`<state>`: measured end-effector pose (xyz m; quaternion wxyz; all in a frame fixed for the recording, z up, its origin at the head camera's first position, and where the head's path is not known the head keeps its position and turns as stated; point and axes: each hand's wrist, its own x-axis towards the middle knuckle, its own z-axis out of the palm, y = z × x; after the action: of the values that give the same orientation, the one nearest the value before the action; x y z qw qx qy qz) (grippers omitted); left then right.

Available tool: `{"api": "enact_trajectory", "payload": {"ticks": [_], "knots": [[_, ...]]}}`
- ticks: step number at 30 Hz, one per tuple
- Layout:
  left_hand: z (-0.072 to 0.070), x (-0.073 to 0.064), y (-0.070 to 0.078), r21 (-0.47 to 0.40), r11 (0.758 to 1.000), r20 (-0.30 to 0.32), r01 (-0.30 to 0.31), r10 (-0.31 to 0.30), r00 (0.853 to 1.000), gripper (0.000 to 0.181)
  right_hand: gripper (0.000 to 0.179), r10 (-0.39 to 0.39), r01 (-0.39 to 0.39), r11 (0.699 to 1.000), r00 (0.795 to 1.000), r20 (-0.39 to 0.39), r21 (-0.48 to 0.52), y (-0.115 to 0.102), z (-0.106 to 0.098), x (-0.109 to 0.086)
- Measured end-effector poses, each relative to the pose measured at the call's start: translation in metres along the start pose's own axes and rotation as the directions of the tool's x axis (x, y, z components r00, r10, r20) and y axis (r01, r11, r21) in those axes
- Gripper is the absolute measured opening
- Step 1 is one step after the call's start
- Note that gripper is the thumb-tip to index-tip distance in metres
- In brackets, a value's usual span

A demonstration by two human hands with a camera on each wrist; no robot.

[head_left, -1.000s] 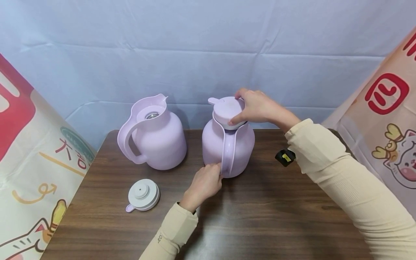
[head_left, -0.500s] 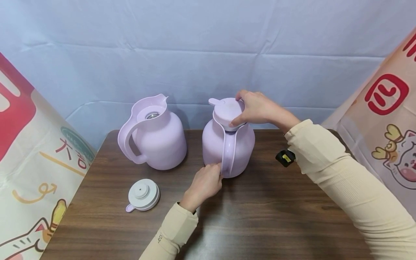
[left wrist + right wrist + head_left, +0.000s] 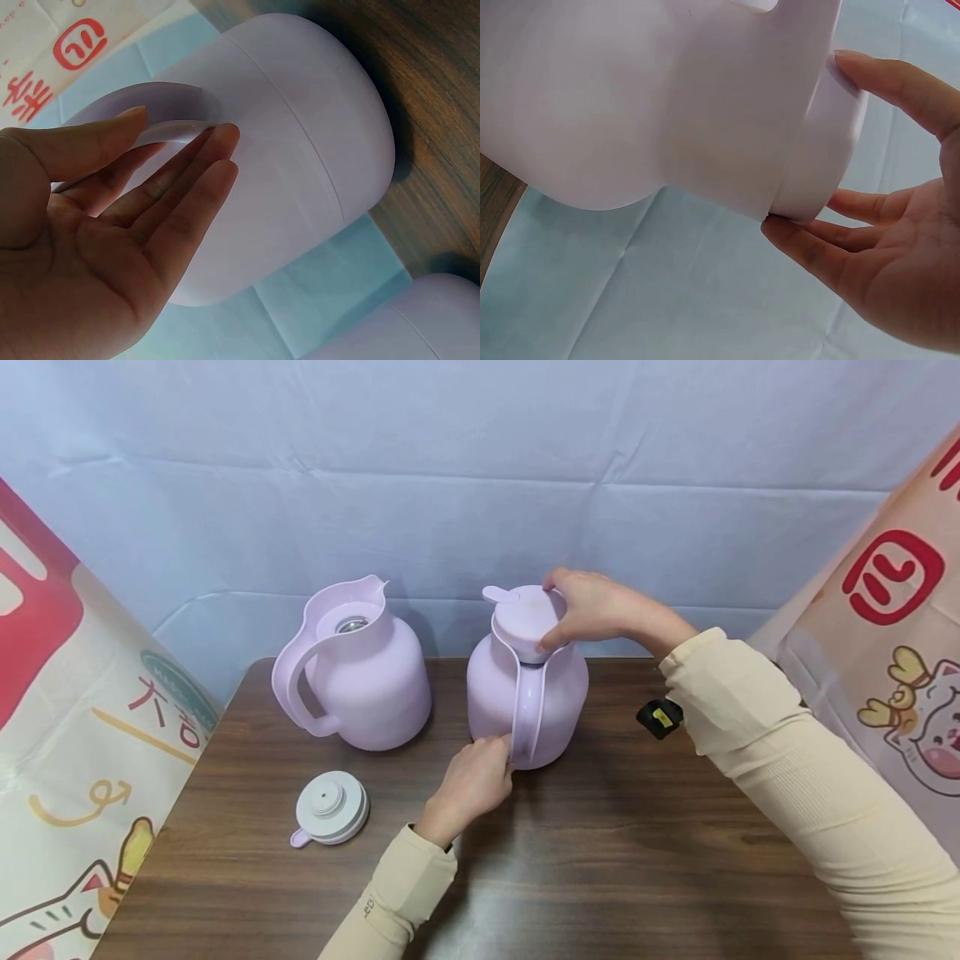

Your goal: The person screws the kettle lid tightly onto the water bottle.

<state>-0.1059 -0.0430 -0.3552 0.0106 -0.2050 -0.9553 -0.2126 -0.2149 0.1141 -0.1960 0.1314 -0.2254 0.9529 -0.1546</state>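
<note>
A lilac thermos jug (image 3: 487, 693) stands upright on the table, its handle facing the person. The left hand (image 3: 474, 781) holds the lower part of the handle (image 3: 528, 714); in the left wrist view the thumb lies on the handle (image 3: 169, 133) and the fingers reach past it to the body. With thumb and fingers spread across the top, the right hand (image 3: 596, 606) grips the round lid (image 3: 525, 610) by its sides. That lid sits in the jug's mouth, its small tab pointing left. The right wrist view shows fingertips right at the rim, around the lid (image 3: 821, 150).
A second lilac thermos jug (image 3: 375, 685) stands lidless on the left, its silvery mouth showing. Before it lies another lid (image 3: 330, 810), underside up. A small black object with a yellow mark (image 3: 660, 718) is near the right sleeve. A pale blue cloth (image 3: 450, 485) hangs behind the table.
The lid under the right hand has sunk slightly lower in the jug's mouth, and its tab has shifted a little to the right. The left hand has stayed on the handle.
</note>
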Motion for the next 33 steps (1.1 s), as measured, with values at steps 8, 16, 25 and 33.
{"api": "enact_trajectory", "payload": {"ticks": [8,16,25,33], "knots": [[-0.001,0.001,-0.001,-0.005,1.000,0.008,0.007,-0.007,1.000,0.010,0.070,-0.049,0.048,0.998,0.998,0.041,0.027,0.004,-0.005,-0.001],[-0.001,0.002,-0.001,-0.005,1.000,0.015,0.010,-0.010,1.000,0.009,0.061,-0.092,0.088,0.993,0.994,0.053,0.079,0.010,-0.008,-0.003],[0.002,0.003,-0.001,0.002,1.000,0.014,0.002,-0.002,1.000,0.009,0.053,-0.119,0.118,0.986,0.993,-0.005,0.120,0.022,-0.006,0.001],[0.003,0.002,-0.001,0.002,1.000,0.014,0.001,-0.001,1.000,0.009,0.054,-0.125,0.127,0.979,0.992,-0.027,0.160,0.026,-0.003,0.001]]}}
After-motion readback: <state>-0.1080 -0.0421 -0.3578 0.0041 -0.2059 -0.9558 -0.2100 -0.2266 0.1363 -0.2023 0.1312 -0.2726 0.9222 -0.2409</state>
